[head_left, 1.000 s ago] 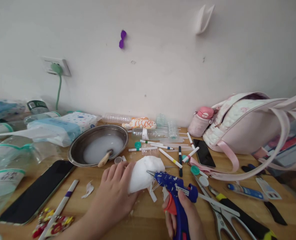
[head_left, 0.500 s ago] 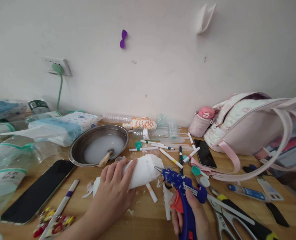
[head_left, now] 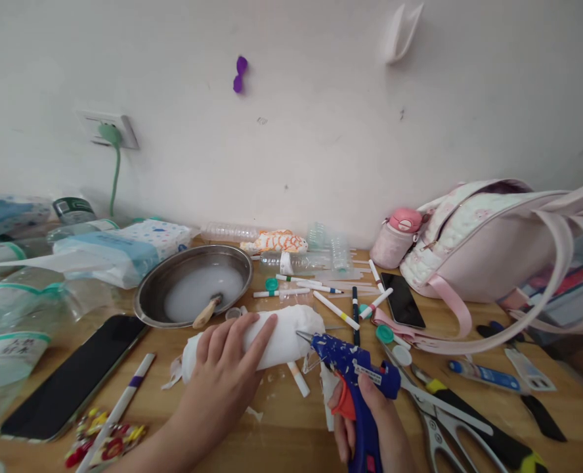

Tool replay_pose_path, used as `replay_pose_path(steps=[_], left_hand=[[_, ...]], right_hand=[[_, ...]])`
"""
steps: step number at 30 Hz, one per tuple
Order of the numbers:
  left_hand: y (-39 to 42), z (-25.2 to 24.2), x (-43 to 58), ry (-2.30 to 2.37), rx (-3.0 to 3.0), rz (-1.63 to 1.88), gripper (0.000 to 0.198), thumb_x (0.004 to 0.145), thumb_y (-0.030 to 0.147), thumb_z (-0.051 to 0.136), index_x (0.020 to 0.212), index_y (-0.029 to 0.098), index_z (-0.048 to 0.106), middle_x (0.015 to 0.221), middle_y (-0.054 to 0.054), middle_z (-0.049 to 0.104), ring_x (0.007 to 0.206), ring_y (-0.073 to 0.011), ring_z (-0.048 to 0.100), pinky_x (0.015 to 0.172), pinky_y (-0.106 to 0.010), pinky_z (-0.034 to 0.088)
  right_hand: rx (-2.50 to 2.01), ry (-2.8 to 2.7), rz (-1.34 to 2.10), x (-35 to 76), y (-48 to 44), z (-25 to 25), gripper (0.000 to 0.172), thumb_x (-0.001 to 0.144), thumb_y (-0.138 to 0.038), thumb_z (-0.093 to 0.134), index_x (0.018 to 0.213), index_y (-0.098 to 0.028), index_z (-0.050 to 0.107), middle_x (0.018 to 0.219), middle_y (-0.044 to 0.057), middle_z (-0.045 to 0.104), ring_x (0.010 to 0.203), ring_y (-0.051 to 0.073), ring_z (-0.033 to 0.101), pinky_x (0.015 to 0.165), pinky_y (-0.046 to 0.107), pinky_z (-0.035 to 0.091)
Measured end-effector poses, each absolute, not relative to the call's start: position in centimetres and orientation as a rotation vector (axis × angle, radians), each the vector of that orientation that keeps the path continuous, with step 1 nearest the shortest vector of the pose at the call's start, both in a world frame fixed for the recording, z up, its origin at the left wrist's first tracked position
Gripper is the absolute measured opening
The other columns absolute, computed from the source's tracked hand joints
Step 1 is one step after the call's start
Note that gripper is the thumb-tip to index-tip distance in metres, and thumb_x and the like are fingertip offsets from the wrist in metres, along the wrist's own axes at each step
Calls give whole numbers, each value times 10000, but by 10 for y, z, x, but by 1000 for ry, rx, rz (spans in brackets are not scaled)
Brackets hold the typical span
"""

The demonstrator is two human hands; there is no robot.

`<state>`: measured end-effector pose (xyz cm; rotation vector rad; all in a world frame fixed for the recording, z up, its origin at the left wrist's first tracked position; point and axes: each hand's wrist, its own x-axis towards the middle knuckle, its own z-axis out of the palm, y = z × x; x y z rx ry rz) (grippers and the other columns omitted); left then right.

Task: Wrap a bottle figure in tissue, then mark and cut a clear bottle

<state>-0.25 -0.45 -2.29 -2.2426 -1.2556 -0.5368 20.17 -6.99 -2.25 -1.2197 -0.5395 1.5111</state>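
My left hand (head_left: pixel 227 368) is wrapped over a white paper-covered roll (head_left: pixel 284 338), which lies sideways above the wooden table. In my right hand (head_left: pixel 385 420) is a blue hot glue gun (head_left: pixel 343 358) with an orange trigger, my fingers around its handle. Its metal nozzle points left and meets, or nearly meets, the right part of the white roll; contact is hard to tell. Below the nozzle lies a scrap of whitish material (head_left: pixel 328 387). A white marker (head_left: pixel 299 380) pokes out from under the roll.
Behind the roll stands a metal bowl (head_left: pixel 144 299) of cloudy liquid with a brush in it. Several markers, bottle pieces and an orange-striped fish (head_left: pixel 276 242) lie farther back. Scissors (head_left: pixel 442 427) rest at right, near a pink bag (head_left: pixel 508 256). A black phone (head_left: pixel 69 381) lies left.
The glue gun has shifted slightly left, its nozzle moving farther over the white roll. My left hand keeps its hold, with the roll barely moved.
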Motion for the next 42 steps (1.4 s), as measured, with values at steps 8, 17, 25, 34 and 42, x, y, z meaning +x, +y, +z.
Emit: replay_pose_path(steps=[8,17,25,34,42], left_hand=[[-6,-23,-4,-1265,-2247,-512,552,783,103,553,1319,230,518,1168,-136,642,1017,-299,543,886,-427,402],[-4,-21,-2,-1301,-2274,-598,533,764,121,579,1288,197,516,1151,-138,636,1006,-301,540,886,-419,395],[-1,-24,-3,-1365,-2307,-612,574,763,139,586,1318,202,456,1165,-132,617,1029,-312,528,906,-438,393],[-4,-22,0,-1240,-2363,-609,582,730,83,592,1294,163,471,1136,-153,608,1002,-324,515,857,-428,392],[-2,-19,-1,-1338,-2362,-638,576,738,101,582,1294,177,453,1168,-144,600,1019,-319,514,895,-442,392]], right_hand=[[-1290,-558,1499,204,-70,-22,655,606,-786,641,524,-136,649,314,-13,474,273,57,431,343,149,237],[-1356,-558,1546,209,-72,-23,669,581,-808,637,488,-147,583,336,-28,474,301,46,446,366,143,287],[-1254,-639,1576,211,-70,-28,669,617,-792,626,448,-151,540,353,-27,452,298,50,434,364,161,253],[-1182,-561,1533,206,-70,-21,635,653,-753,634,588,-122,664,326,-26,462,277,53,440,347,140,213],[-1279,-574,1537,209,-67,-26,668,615,-794,606,486,-139,619,298,-17,433,242,45,394,315,147,217]])
